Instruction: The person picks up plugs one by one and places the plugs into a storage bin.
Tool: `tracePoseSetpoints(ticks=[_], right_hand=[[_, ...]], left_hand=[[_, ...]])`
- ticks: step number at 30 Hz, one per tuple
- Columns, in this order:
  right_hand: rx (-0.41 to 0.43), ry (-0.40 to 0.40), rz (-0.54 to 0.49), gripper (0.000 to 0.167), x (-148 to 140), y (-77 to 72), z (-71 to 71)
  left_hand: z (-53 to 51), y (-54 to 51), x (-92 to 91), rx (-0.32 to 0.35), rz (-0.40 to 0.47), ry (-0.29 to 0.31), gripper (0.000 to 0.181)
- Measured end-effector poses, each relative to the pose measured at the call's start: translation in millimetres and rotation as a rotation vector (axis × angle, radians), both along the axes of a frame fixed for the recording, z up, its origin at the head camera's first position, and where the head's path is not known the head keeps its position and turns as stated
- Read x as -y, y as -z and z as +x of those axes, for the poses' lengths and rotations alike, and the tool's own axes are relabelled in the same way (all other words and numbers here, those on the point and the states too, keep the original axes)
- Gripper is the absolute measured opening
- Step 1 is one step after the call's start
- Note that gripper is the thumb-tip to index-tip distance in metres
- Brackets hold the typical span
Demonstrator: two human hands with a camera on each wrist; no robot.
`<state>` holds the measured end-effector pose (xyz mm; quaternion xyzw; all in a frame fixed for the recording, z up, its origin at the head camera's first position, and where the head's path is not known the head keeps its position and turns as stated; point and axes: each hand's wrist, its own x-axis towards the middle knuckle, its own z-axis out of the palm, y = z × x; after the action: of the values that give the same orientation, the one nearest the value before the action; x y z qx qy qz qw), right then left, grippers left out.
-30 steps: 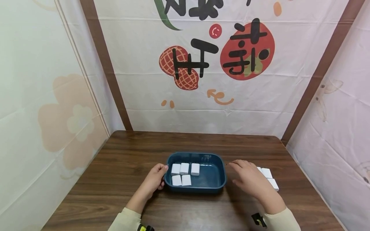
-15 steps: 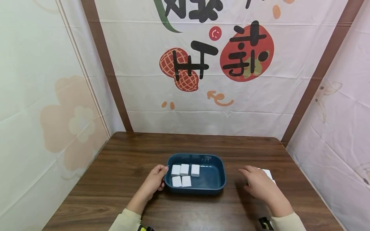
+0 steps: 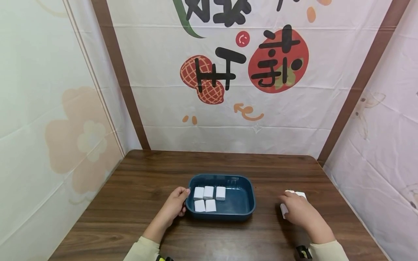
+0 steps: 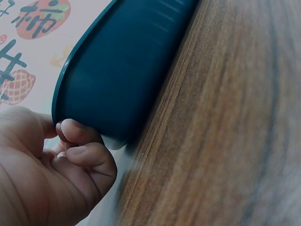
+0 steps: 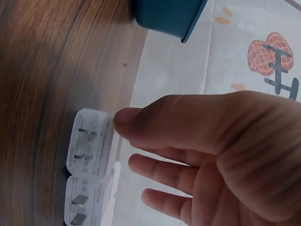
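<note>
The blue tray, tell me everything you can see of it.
The blue tray is rectangular with rounded corners, raised walls and a thin rim; it looks glossy, perhaps plastic. Open-topped, it sits upright on the wood-grain table. Five white blocks lie inside, toward its left: three behind, two in front. The left hand grips its left end by the rim.

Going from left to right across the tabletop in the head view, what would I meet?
Left grip, blue tray with five white blocks, right grip. Loose white blocks at the right grip overlap it, so are left out.
</note>
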<state>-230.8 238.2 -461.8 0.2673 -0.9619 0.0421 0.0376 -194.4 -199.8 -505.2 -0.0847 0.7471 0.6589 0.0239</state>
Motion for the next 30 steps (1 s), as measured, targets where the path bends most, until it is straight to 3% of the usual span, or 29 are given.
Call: tracePoseSetpoints(ticks=[7, 30], right_hand=[[0.05, 0.022, 0.013, 0.048, -4, 1.3, 0.0], [-0.017, -0.077, -0.024, 0.043, -15, 4.5, -6.3]], left_hand=[[0.3, 1.1, 0.3, 0.0, 0.009, 0.006, 0.032], [0.4, 0.2, -0.2, -0.004, 0.007, 0.001, 0.033]])
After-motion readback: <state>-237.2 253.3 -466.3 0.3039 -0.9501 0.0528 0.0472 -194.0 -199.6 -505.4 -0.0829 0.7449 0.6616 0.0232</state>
